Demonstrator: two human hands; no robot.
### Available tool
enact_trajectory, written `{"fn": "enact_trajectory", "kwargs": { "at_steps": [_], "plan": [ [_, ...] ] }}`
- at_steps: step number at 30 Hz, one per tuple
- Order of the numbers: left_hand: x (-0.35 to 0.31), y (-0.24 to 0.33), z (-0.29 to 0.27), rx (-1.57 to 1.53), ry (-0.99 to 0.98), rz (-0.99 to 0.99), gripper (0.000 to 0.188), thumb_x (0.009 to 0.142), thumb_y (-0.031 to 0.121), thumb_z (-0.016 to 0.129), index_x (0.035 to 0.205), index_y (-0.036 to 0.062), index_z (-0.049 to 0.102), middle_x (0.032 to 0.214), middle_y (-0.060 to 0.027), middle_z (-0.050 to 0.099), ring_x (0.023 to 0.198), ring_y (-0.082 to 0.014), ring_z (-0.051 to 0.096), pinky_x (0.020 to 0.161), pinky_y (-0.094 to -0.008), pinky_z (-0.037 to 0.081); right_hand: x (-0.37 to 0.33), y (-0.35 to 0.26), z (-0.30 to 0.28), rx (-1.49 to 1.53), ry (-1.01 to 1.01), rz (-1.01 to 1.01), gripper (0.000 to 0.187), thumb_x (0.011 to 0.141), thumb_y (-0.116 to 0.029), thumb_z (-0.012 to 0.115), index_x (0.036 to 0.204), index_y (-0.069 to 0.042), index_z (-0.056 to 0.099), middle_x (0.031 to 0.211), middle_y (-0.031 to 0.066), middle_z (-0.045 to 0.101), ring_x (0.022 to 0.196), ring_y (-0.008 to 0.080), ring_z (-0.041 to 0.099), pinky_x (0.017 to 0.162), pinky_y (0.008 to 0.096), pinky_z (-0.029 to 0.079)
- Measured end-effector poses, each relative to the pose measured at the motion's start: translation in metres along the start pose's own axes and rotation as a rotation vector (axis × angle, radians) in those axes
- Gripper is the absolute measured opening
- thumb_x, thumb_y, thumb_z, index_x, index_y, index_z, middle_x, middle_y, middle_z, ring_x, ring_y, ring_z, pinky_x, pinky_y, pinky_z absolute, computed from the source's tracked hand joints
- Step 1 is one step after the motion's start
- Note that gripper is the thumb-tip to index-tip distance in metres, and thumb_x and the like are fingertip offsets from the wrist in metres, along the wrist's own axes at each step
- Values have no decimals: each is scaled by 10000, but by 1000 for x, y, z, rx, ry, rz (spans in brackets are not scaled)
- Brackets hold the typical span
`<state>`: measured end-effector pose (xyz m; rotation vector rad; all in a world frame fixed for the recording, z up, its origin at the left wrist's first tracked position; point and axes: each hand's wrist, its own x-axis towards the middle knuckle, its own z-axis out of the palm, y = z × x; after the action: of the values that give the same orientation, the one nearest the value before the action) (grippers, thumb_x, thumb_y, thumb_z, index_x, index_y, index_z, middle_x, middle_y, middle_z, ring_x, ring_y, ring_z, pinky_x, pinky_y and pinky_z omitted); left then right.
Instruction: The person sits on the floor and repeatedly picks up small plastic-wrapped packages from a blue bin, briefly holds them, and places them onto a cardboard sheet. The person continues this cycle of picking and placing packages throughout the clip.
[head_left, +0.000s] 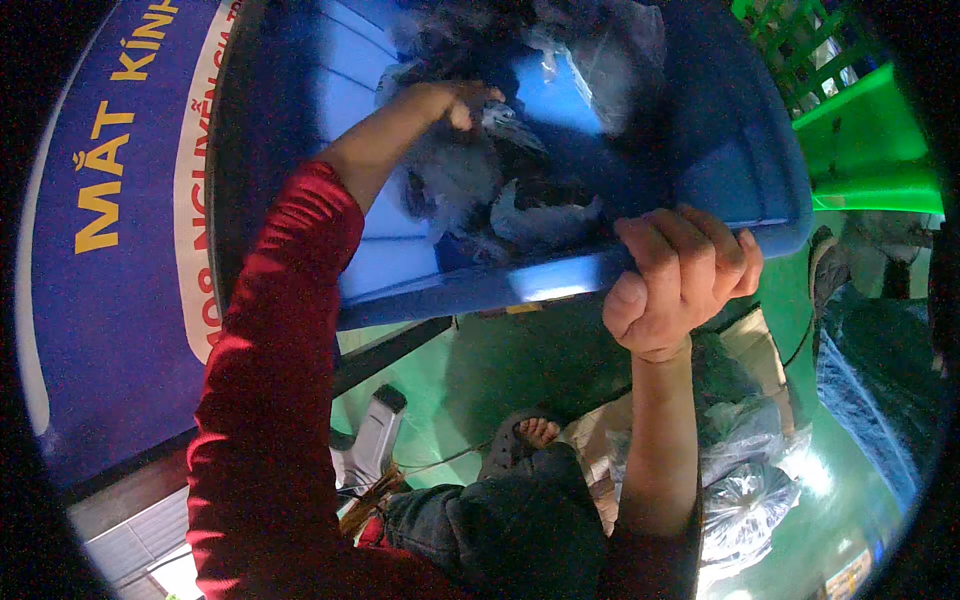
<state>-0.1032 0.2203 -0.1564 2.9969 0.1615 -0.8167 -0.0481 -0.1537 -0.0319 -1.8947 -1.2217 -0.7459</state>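
A large blue plastic bin stands in front of me, with crumpled clear and dark plastic bags inside. My left hand reaches deep into it, fingers bent against a crumpled plastic bag and closed on it, as far as shows; the fingertips are partly hidden. At the bin's near right edge, my right hand is wrapped over the rim, thumb on the near side. Another clear bag lies against the far right part of the bin.
A purple sign panel with yellow lettering borders the bin on the left. Bright green plastic crates stand at the right. Below are a green floor, a grey metal leg, my sandalled foot, flattened cardboard and filled clear bags.
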Motion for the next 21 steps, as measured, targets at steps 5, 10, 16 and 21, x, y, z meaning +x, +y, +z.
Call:
{"fn": "enact_trajectory", "kwargs": {
  "at_steps": [5, 10, 16, 21],
  "plan": [
    [15, 7, -48, -314, -335, 75, 559, 633, 398, 694, 1108, 143, 544, 1102, -148, 529, 1023, -313, 493, 809, -383, 422, -2, 3, -1, -28, 9, 5, 385, 877, -359, 250, 819, -187, 589, 822, -32, 548, 875, 155, 510, 884, 378, 249],
    [-2, -19, -45, -389, 31, -158, 638, 658, 574, 598, 1117, 132, 562, 941, -100, 613, 822, -219, 560, 732, -330, 431, -1, 0, 0, -12, 7, 0, 391, 878, -360, 245, 812, -189, 591, 820, -23, 549, 865, 161, 517, 889, 389, 244],
    [2, 1, -62, -786, 499, -131, 292, 774, 288, 574, 968, 74, 614, 983, -102, 597, 950, -204, 541, 806, -313, 436, -5, 5, 1, -32, 14, -10, 402, 880, -368, 232, 815, -189, 586, 809, -19, 547, 853, 167, 517, 891, 401, 242],
    [30, -35, -53, -1449, 377, 493, 141, 816, 172, 517, 837, 44, 574, 879, -88, 580, 836, -213, 550, 708, -357, 442, -3, 4, 5, 2, 40, -39, 407, 881, -370, 224, 822, -189, 584, 807, -20, 546, 837, 169, 514, 892, 400, 242]
  ]
}}
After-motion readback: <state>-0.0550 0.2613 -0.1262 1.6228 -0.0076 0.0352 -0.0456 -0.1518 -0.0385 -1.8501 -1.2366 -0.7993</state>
